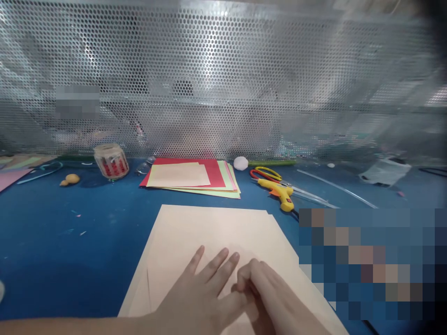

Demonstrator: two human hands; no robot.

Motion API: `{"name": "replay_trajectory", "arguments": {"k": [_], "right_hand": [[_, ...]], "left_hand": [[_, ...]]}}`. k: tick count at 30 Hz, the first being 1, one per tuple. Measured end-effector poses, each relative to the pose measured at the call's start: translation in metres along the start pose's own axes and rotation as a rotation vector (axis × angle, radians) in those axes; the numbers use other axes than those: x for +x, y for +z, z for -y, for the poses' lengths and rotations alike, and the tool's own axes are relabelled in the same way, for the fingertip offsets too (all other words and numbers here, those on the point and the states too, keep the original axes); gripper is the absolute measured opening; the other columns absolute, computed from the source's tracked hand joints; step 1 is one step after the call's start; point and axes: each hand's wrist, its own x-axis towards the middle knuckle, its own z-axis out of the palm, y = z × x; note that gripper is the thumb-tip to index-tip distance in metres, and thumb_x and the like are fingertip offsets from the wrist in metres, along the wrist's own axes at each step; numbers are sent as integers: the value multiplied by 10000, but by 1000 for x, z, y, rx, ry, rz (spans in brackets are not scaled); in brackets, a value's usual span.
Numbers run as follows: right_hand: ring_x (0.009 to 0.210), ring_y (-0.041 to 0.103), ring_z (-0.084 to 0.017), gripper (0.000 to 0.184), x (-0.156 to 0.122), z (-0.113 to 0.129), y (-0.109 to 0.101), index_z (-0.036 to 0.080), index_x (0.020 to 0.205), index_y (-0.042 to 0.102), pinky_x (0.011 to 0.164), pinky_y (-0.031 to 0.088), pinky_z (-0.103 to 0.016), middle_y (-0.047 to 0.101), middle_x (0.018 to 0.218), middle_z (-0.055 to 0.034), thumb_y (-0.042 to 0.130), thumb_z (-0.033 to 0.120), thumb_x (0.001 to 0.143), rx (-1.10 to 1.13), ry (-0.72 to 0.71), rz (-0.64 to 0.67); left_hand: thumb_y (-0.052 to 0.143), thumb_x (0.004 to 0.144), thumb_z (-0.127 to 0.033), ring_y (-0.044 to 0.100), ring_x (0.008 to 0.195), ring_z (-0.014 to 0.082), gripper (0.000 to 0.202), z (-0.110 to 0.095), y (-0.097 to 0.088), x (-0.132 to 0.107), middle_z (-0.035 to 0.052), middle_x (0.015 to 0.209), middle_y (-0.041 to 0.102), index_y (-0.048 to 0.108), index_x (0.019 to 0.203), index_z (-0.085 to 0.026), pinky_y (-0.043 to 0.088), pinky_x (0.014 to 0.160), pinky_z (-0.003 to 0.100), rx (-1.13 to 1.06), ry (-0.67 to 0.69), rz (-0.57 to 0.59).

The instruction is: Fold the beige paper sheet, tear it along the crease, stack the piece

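Note:
Large cream paper sheets (213, 228) lie stacked, slightly out of line, on the blue table in front of me. My left hand (209, 288) rests flat on the top sheet with its fingers spread; the thumb reaches over to the right hand. Beside it, my right hand (263, 288) is closed, its fingers curled down against the paper near the left thumb. Whatever those curled fingers may hold is hidden beneath them.
Beyond the sheets lie coloured papers (216, 172), a jar (111, 161) with red contents, a white ball (240, 163), scissors (266, 174), a yellow glue gun (279, 191) and a face mask (386, 171). A perforated metal screen (209, 70) stands behind. Blurred blocks cover the right side.

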Motion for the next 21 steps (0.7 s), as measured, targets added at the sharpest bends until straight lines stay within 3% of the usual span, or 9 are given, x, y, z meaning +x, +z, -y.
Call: {"name": "replay_trajectory", "arguments": {"k": [3, 5, 7, 9, 12, 16, 21], "right_hand": [[770, 615, -244, 196, 0, -7, 5, 246, 874, 535, 671, 521, -346, 648, 891, -58, 669, 278, 735, -83, -12, -83], [840, 634, -271, 227, -1, -5, -1, 250, 942, 574, 795, 521, -388, 675, 943, -70, 651, 234, 729, -148, -30, -25], [973, 630, -301, 383, -1, 0, -11, 247, 1101, 584, 929, 479, -428, 675, 1088, -93, 658, 213, 726, -197, -53, 86], [972, 623, -299, 402, -1, 3, -20, 249, 1109, 580, 948, 465, -438, 666, 1091, -82, 691, 252, 722, -208, -28, 133], [911, 611, -291, 419, 0, 2, -21, 261, 1043, 579, 873, 484, -418, 654, 1035, -56, 757, 373, 680, -203, 13, 136], [811, 589, -278, 406, 4, -13, 2, 269, 963, 565, 732, 457, -369, 635, 948, -30, 762, 428, 646, -265, 0, 62], [728, 553, -244, 348, 5, -22, 19, 254, 860, 499, 641, 378, -328, 603, 872, -7, 740, 406, 661, -297, 2, 21]], "left_hand": [[307, 1084, -317, 395, 1363, 409, 358, -2, 3, -2, 223, 1492, 391, 604, 1239, -189, 437, 974, 673, 32, 4, -29], [350, 1082, -326, 403, 1353, 421, 321, -2, 8, -6, 202, 1491, 406, 584, 1296, -273, 443, 954, 689, 50, 9, -53], [414, 1071, -344, 440, 1340, 412, 323, -1, 13, -13, 155, 1502, 415, 534, 1370, -350, 453, 965, 669, 87, 28, -98], [469, 1053, -347, 492, 1323, 369, 385, 1, 19, -22, 111, 1511, 421, 489, 1435, -296, 459, 1023, 584, 122, 62, -137], [464, 1054, -295, 496, 1335, 308, 426, 2, 24, -33, 54, 1507, 442, 455, 1461, -170, 447, 1072, 478, 156, 117, -139], [402, 1082, -314, 495, 1337, 284, 383, 0, 18, -34, -30, 1485, 474, 447, 1461, -285, 481, 1022, 460, 266, 159, -126], [501, 1045, -355, 578, 1255, 239, 421, 2, 6, -36, -49, 1478, 484, 466, 1451, -250, 526, 967, 373, 311, 264, -127]]}}
